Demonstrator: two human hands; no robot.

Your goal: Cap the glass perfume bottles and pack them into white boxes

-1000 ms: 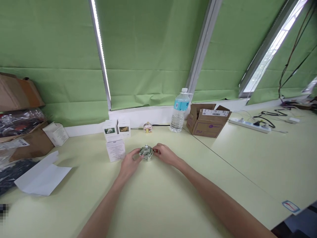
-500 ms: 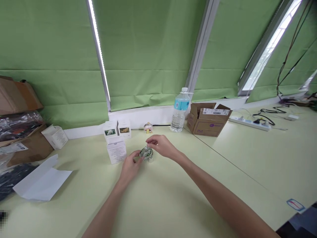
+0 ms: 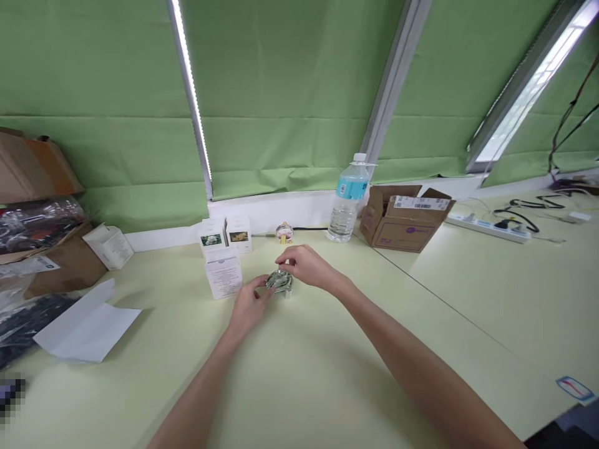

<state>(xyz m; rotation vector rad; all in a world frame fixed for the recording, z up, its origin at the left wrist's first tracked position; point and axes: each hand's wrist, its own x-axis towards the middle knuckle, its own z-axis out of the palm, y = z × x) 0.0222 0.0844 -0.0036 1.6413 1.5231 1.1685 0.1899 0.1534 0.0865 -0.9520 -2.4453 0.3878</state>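
A small round green-and-silver trinket box [image 3: 279,284] stands on the pale table [image 3: 299,368] in the middle of the view. My left hand [image 3: 249,305] grips its left side with thumb and fingers. My right hand [image 3: 304,265] hovers over it, fingers pinched on the little knob on its top. A white carton [image 3: 223,277] stands just left of the box.
Two small white cartons [image 3: 225,232] and a pink trinket [image 3: 284,232] stand by the wall, with a water bottle [image 3: 349,199] and an open cardboard box [image 3: 405,218] to the right. Farther right lies a power strip [image 3: 486,226]. Folded white paper [image 3: 87,321] and packages lie left.
My right hand has risen from the box's right side to its top and pinched the knob. My left hand has kept its hold. The camera has tilted a little.
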